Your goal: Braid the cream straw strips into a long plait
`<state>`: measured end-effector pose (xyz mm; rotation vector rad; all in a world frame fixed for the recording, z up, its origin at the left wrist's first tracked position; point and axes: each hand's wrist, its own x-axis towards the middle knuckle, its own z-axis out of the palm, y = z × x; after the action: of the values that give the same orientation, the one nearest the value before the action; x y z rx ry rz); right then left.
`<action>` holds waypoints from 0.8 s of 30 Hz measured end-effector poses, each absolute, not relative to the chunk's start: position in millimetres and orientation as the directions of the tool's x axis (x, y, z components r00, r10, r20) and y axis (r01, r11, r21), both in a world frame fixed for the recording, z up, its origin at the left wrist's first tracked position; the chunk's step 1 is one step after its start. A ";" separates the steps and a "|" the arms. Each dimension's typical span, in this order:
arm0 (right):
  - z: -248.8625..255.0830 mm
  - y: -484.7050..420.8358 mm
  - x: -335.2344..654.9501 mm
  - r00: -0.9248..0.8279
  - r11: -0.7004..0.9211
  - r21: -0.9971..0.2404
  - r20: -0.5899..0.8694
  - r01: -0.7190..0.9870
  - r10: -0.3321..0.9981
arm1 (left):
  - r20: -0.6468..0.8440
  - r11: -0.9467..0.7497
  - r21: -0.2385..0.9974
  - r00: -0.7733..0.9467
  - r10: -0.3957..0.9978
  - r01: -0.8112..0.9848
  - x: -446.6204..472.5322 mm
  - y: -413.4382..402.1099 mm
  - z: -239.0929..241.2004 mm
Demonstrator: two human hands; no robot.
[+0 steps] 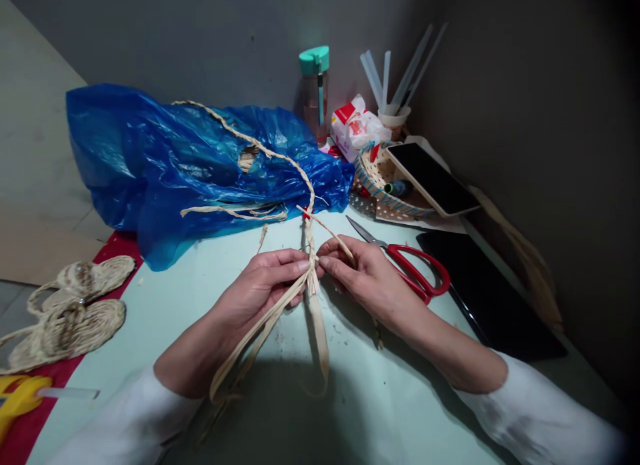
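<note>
Far left, on the red mat: pair of flat woven straw sandals [75, 311], well apart from the work. Behind, a crumpled blue plastic bag [150, 158] with the finished length of pale twisted straw cord [295, 168] draped across it and running down to my hands. My left hand [260, 288] is closed in a pinch, thumb against fingertips, gripping the flat tan straw strips [280, 311] right at the point where the cord ends; the loose tails trail back over my wrist and lie on the pale green tabletop [380, 398]. My right hand [373, 281] is closed in a pinch too, fingertips nearly touching the left, holding one thin strand that angles up and away. Judgement: the twist is being worked at that junction, just above the table centre. To do it well, hold the left pinch tight on the last turn so it cannot unwind, draw the right strand taut before laying it over, and keep the strips flat, not folded. Just beside the right hand: red-handled steel scissors [415, 268], blades towards the cord. Further right, a small woven basket [380, 185] with a black phone [433, 178] resting on its rim.
</note>
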<state>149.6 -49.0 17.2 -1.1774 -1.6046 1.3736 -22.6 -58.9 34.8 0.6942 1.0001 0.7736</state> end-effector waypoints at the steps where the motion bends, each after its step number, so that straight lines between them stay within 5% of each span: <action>1: 17.5 -49.3 149.5 -0.335 0.023 -0.982 -0.042 0.189 0.941 | -0.468 0.550 0.796 0.320 0.824 -0.253 -21.9 -59.1 35.4; 12: 29.1 -53.9 143.9 -0.295 -0.084 -0.966 -0.157 0.246 0.943 | -0.396 0.408 0.910 0.144 0.907 -0.071 -19.7 -61.4 31.6; 24: 13.4 -52.4 133.7 -0.251 0.003 -0.941 -0.087 0.338 0.964 | -0.259 0.249 0.962 0.081 0.963 0.109 -12.7 -66.1 29.6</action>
<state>133.7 -52.4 13.4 -1.3570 -1.6473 1.2582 -12.7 -66.1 29.6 1.1293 1.3199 0.9019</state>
